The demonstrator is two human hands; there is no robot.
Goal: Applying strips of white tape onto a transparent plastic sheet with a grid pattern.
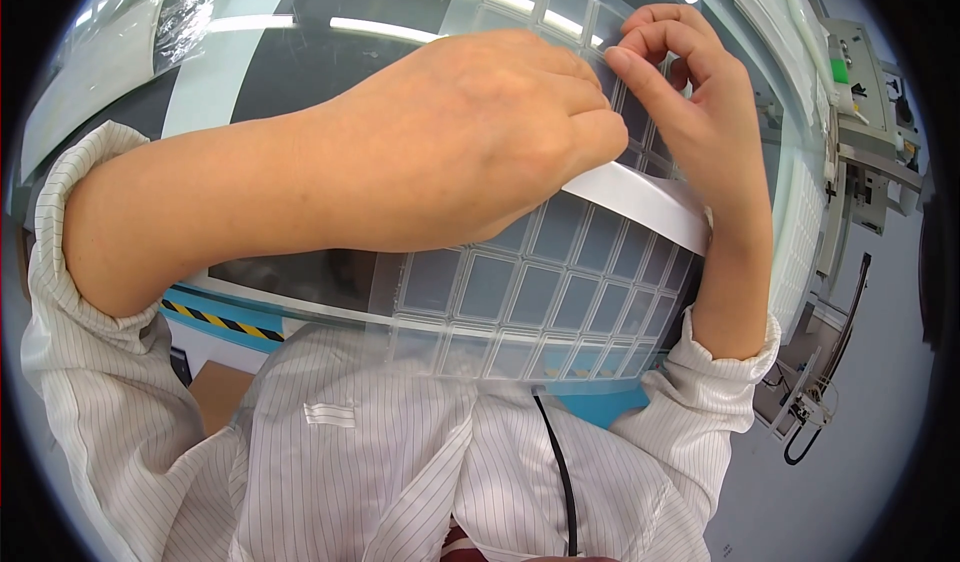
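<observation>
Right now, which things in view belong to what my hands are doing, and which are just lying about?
Likely in the job:
left hand
right hand
clear tray of rectangular pockets, under your hands
white strip across it

Apparently just around:
crinkled clear plastic, upper left
black-and-yellow striped tape
equipment at the right

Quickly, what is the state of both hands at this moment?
Left hand: fingers curled, fingertips hidden; grip cannot be told.
Right hand: curled, thumb near forefinger; whether it holds something cannot be told.
</observation>
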